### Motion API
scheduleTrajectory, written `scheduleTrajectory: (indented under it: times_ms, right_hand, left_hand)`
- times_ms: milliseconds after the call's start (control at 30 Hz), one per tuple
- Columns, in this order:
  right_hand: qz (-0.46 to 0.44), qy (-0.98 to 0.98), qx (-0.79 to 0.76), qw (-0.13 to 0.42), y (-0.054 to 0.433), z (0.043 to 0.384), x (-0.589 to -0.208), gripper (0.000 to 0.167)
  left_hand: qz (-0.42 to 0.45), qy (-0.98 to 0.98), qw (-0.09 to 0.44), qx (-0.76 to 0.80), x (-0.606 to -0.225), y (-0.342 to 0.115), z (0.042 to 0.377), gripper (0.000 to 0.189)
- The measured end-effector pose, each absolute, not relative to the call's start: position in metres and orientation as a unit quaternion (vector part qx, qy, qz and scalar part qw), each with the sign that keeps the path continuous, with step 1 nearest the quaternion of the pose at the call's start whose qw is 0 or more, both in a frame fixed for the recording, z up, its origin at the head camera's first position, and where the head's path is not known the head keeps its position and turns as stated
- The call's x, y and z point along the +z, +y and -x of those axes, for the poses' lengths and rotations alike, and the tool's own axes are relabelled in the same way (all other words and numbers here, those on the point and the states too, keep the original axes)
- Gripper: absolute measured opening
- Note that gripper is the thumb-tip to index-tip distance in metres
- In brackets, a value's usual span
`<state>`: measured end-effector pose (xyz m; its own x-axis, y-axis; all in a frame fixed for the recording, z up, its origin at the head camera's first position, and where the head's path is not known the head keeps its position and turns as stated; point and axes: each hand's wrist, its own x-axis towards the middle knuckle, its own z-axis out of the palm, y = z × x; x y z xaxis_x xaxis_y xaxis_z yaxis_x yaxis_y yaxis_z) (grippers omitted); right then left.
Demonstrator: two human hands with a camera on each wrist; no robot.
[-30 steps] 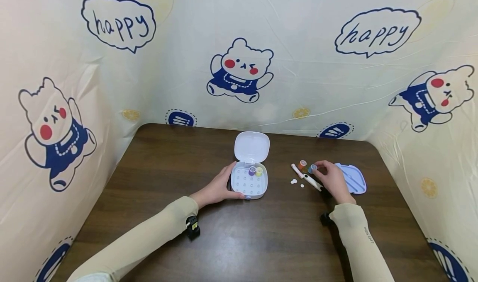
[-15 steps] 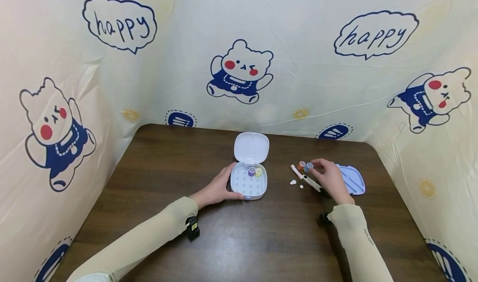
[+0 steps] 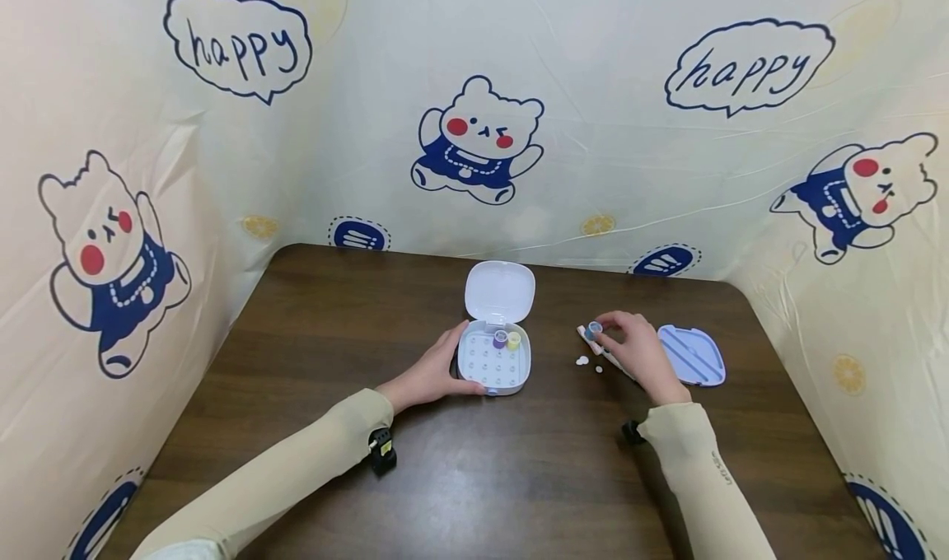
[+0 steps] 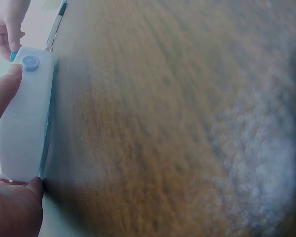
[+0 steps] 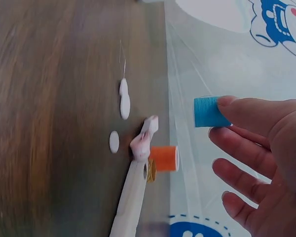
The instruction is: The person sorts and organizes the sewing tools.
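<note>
My left hand (image 3: 426, 376) grips the near left side of an open white sewing box (image 3: 465, 375), thumb along its front. Inside, a purple thread spool (image 3: 500, 341) and a yellow thread spool (image 3: 514, 341) stand on pegs in the back row; the other visible pegs are bare. My right hand (image 3: 639, 350) pinches a blue thread spool (image 5: 205, 112) between thumb and forefinger, raised above the table. Below it in the right wrist view, an orange thread spool (image 5: 163, 159) stands beside a gold thimble (image 5: 152, 170). In the head view the blue spool and hand hide the orange one.
A white slim tool (image 5: 128, 202) lies by the orange spool, near a pinkish-white piece (image 5: 142, 143). Closer in are a white needle threader (image 5: 125, 103) and a small white disc (image 5: 114, 141). A lilac-blue tray (image 3: 700, 356) lies right of my right hand. The box lid (image 3: 500, 292) leans back.
My right hand has moved left with the blue spool, away from the lilac-blue tray and over the orange spool. The left hand and sewing box have stayed in place.
</note>
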<state>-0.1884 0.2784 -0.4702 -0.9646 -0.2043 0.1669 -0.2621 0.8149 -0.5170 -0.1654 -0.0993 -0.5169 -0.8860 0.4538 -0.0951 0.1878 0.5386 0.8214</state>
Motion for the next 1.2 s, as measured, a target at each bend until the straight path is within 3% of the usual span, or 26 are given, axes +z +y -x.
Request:
scheduleTrajectory:
  times_ms: [1200]
  right_hand:
    - [-0.185,-0.935,0.3,0.038,0.2,0.194,-0.467,0.021]
  left_hand:
    - [-0.185,0.858,0.152,0.454,-0.514,-0.099,0.164,0.125]
